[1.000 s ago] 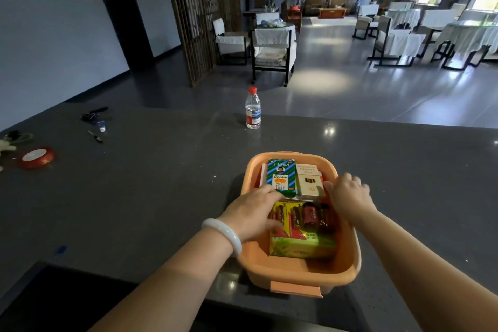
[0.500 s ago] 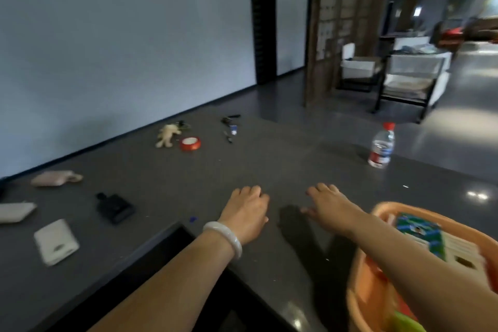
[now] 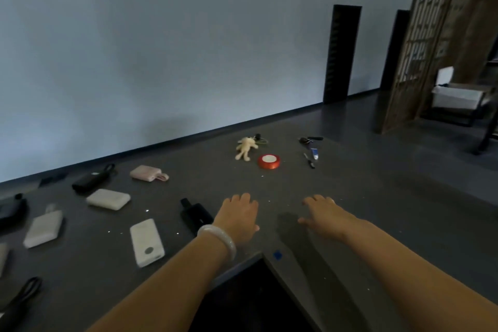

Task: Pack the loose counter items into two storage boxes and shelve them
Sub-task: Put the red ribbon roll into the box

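Both my hands hover over the dark counter (image 3: 377, 197), palms down and empty. My left hand (image 3: 238, 217), with a white bangle at the wrist, is beside a black device (image 3: 195, 214). My right hand (image 3: 327, 213) is spread to its right. Loose items lie on the counter: a white power bank (image 3: 147, 245), a pale pouch (image 3: 108, 198), a pink case (image 3: 148, 173), a black pouch (image 3: 93, 178), a grey flat pack (image 3: 43, 228). Further off are a cream plush toy (image 3: 245, 148), a red tape roll (image 3: 268, 161) and small tools (image 3: 310, 148). The orange box is out of view.
A dark recess (image 3: 256, 296) opens in the counter just below my arms, with a blue mark (image 3: 277, 255) at its corner. A grey wall runs behind the counter. A wooden lattice screen (image 3: 444, 35) and a chair (image 3: 455, 97) stand at the right.
My view has swung left, away from the orange box, which has left the frame. Both hands came out of the box and now hover empty over the counter near the loose items.
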